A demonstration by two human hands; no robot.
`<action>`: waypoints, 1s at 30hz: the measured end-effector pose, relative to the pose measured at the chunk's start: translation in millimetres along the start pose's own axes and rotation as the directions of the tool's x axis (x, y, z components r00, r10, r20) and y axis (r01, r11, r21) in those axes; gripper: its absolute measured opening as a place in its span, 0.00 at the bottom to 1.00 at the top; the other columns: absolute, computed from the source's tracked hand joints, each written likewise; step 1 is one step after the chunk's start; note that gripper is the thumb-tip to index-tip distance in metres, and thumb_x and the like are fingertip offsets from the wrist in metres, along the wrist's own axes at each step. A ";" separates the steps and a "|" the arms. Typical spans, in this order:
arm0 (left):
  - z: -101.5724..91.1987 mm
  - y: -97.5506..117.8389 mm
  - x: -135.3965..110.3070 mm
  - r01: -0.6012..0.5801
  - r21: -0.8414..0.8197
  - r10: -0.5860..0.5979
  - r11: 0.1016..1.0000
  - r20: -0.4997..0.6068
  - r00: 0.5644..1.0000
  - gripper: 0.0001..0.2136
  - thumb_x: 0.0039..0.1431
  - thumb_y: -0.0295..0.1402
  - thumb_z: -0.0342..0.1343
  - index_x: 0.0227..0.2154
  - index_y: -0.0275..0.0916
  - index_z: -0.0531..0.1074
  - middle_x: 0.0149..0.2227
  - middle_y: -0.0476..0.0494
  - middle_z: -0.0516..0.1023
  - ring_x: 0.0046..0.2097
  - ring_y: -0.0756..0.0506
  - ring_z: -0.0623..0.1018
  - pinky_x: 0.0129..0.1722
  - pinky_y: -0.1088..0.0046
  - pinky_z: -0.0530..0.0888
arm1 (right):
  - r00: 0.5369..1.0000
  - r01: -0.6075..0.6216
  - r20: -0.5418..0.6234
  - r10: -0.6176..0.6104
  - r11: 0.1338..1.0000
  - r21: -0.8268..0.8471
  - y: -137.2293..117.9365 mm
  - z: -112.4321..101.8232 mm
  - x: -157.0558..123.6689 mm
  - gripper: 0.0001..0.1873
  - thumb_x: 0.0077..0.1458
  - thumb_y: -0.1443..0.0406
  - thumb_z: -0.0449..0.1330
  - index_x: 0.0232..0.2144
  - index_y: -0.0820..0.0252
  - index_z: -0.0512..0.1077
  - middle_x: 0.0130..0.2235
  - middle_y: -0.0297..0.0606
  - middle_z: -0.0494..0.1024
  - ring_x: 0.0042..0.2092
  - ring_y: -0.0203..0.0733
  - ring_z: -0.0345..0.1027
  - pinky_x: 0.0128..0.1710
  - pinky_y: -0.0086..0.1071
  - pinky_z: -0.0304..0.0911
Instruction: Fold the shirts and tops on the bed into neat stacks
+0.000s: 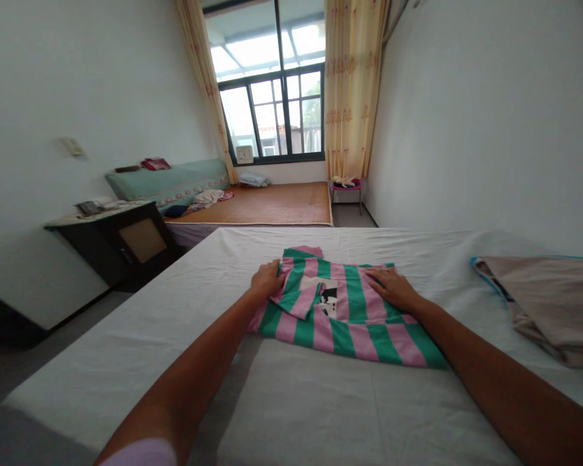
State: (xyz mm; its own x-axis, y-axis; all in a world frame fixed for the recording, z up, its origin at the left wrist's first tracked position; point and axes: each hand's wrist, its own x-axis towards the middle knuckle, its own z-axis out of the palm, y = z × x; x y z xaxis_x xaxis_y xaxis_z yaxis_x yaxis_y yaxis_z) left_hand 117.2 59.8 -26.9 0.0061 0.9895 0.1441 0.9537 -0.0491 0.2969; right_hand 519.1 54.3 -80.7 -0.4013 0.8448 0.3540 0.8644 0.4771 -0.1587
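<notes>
A pink and green striped shirt [357, 294] with a black-and-white print lies partly folded on a white sheet [301, 408]. Its lower part spreads toward me, and a fold crosses its left side. At the shirt's left edge, my left hand [267, 279] is closed on the cloth, with its fingertips partly hidden. My right hand [392, 286] lies flat on the upper right of the shirt, fingers stretched out toward the print.
To the right lies a greyish-brown cloth item [554, 304] with blue edging. Beyond the sheet stands a bed with a brown mat [276, 204]. A dark cabinet [121, 243] is at the left, and a small stool [347, 186] holds cloth near the curtain.
</notes>
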 end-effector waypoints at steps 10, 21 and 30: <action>-19.0 -38.3 40.1 0.125 -0.106 -0.121 0.986 0.047 0.992 0.15 0.49 0.34 0.56 0.41 0.38 0.76 0.38 0.43 0.80 0.39 0.45 0.78 0.35 0.76 0.71 | 0.999 0.032 -0.023 -0.034 0.998 -0.058 -1.1 3.6 1.5 0.22 0.63 0.58 0.46 0.55 0.53 0.68 0.57 0.39 0.71 0.58 0.47 0.61 0.57 0.46 0.58; 5.6 3.5 107.8 0.113 -0.369 -0.056 0.922 0.160 0.985 0.16 0.41 0.43 0.63 0.14 0.37 0.68 0.10 0.55 0.59 0.20 0.50 0.67 0.21 0.76 0.62 | 0.999 -0.042 0.026 0.044 0.997 -0.071 -8.0 -4.6 1.9 0.23 0.63 0.58 0.45 0.58 0.51 0.65 0.60 0.39 0.67 0.59 0.48 0.59 0.57 0.48 0.55; -30.2 48.3 91.0 -0.142 -0.782 0.127 0.607 -0.081 0.989 0.18 0.52 0.42 0.53 0.41 0.34 0.73 0.30 0.48 0.76 0.31 0.49 0.75 0.34 0.73 0.73 | 0.990 -0.136 0.023 0.138 0.988 -0.068 -4.5 -5.9 3.0 0.23 0.63 0.57 0.45 0.57 0.51 0.65 0.61 0.40 0.66 0.60 0.48 0.57 0.58 0.48 0.52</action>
State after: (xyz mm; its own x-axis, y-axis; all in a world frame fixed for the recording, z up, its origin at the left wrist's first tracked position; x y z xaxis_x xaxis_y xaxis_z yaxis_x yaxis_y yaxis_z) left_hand 154.7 143.3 29.0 0.1031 0.9611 0.2563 0.3424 -0.2762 0.8981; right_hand 515.7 53.3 -73.5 -0.2851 0.9079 0.3072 0.9296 0.3400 -0.1421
